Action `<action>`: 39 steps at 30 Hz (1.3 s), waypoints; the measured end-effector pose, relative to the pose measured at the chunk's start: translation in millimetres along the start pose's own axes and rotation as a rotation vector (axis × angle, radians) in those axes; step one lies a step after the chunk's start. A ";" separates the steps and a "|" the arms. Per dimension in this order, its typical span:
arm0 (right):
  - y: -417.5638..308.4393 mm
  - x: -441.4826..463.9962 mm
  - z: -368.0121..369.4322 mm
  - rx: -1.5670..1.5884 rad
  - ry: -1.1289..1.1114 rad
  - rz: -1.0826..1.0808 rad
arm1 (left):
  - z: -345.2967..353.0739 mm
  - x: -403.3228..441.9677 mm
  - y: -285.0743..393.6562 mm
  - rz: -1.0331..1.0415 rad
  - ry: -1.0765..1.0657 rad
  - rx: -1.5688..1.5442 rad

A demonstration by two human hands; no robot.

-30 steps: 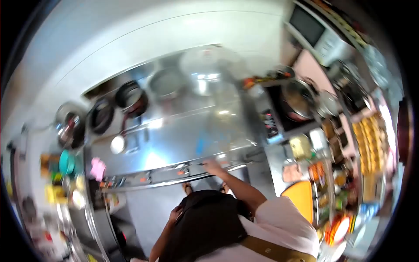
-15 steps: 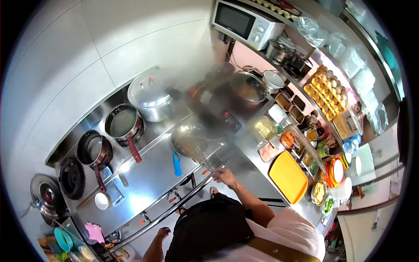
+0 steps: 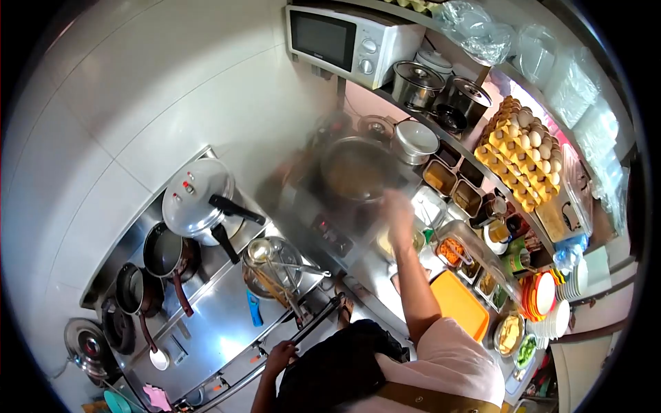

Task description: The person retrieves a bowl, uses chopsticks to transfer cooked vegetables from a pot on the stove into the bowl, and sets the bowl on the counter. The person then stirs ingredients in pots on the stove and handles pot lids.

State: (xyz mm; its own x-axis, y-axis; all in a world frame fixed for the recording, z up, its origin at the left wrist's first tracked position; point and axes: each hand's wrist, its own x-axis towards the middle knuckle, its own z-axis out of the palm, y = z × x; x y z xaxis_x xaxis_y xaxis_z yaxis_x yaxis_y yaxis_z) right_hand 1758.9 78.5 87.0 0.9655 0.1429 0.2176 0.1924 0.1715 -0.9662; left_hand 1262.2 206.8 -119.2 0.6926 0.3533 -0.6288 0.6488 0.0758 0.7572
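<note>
My right hand [image 3: 398, 212], blurred by motion, reaches over the near right edge of a round steaming pan [image 3: 354, 168] on the dark cooker [image 3: 334, 234]. Steam hides whether its fingers grip anything and whether a lid covers the pan. Low beside the front rail [image 3: 320, 316], my left hand [image 3: 281, 356] hangs with loosely bent fingers and nothing visible in it. Between the hands lies a pan with a blue handle [image 3: 255, 310]; a metal ladle [image 3: 260, 250] and other long utensils rest across it.
A pressure cooker [image 3: 200, 196] and dark saucepans [image 3: 169, 255] line the left counter. Right of my arm are an orange tray [image 3: 458, 303], a lidded topping box [image 3: 475, 258] and stacked plates [image 3: 554, 320]. Egg trays [image 3: 520, 155] and a microwave [image 3: 351, 43] occupy the shelf.
My right hand has moved from the front rail up and forward to the steaming pan. My left hand has shifted slightly right and up. The view has turned, and steam has thinned over the blue-handled pan.
</note>
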 end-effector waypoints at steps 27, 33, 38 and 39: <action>168.7 295.5 -67.7 -0.952 -0.679 -0.114 | 46.4 254.6 416.9 0.141 0.370 -0.534; 113.0 271.1 -72.2 -0.576 -0.349 0.226 | 12.3 281.4 493.8 0.338 0.343 -0.351; 162.9 305.0 -72.4 -0.874 -0.278 -0.023 | -10.3 360.5 555.0 0.316 0.275 -0.312; 170.4 308.1 -70.6 -0.888 -0.265 -0.014 | -14.1 381.2 558.9 0.379 0.250 -0.296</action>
State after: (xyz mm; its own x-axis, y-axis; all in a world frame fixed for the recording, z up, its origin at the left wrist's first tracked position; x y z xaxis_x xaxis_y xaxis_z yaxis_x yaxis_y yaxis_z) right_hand 2101.6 82.9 -20.4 0.9116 0.3831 0.1487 0.3730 -0.6196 -0.6906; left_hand 1884.4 397.0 66.8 0.7411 0.6156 -0.2682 0.2264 0.1469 0.9629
